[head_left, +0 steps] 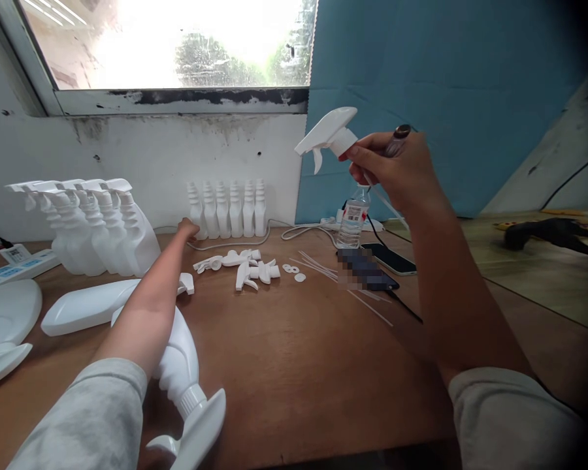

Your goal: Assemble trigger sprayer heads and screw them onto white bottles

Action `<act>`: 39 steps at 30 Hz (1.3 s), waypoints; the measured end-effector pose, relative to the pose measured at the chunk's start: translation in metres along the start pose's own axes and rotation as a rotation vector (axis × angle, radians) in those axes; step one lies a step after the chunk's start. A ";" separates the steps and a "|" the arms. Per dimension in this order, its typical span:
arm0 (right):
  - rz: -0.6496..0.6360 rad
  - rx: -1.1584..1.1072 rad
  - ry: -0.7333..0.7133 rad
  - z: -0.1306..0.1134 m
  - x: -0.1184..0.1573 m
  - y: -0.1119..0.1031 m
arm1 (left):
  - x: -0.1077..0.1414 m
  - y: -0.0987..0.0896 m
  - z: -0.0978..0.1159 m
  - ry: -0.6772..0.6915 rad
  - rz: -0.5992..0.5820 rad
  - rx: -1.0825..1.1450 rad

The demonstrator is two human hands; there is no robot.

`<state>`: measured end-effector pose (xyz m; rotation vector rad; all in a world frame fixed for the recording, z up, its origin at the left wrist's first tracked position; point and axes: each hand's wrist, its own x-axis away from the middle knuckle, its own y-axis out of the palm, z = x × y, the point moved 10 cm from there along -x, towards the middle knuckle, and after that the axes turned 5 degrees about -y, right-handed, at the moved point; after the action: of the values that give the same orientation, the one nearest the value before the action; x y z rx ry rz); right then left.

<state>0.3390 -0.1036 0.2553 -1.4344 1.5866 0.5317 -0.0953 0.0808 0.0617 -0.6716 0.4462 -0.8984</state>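
Observation:
My right hand (392, 163) is raised and closed round the collar of a white trigger spray head (330, 134). Its thin dip tube (385, 199) slants down below the fingers. A marker pen (398, 140) is tucked into the same hand. At the far side of the table, my left hand (189, 228) has its fingers closed at the lower part of the leftmost white bottle (196, 209), which leans slightly. Several more uncapped bottles (235, 212) stand upright in a row beside it. Loose spray heads (249, 271) lie on the table between my arms.
Assembled spray bottles stand grouped at left (95, 228); others lie nearby (183, 352). Small white discs (300, 277) and thin tubes (370, 307) lie mid-table. A water bottle (353, 219), phones (392, 258) and cables are at right. A power strip (24, 269) sits far left.

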 end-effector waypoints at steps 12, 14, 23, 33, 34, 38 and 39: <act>-0.099 0.318 0.039 0.020 -0.001 0.025 | 0.055 -0.028 0.135 0.376 -0.054 0.450; -0.140 0.351 0.023 0.028 -0.001 0.037 | 0.088 -0.010 0.167 0.480 -0.225 0.508; -0.280 0.472 0.017 0.068 0.004 0.069 | 0.198 0.073 0.211 0.486 -0.875 0.902; -0.310 0.790 -0.204 0.069 0.014 0.089 | 0.212 0.063 0.211 0.550 -0.903 0.833; -0.324 0.820 -0.215 0.068 0.016 0.092 | 0.212 0.062 0.210 0.549 -0.876 0.825; -0.361 0.920 -0.234 0.066 0.020 0.099 | 0.208 0.059 0.206 0.536 -0.776 0.796; -0.365 0.935 -0.240 0.065 0.021 0.100 | 0.207 0.058 0.205 0.536 -0.748 0.787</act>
<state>0.2682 -0.0402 0.1807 -0.8485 1.0905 -0.2437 0.1780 0.0053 0.1514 0.1803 0.2618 -1.8464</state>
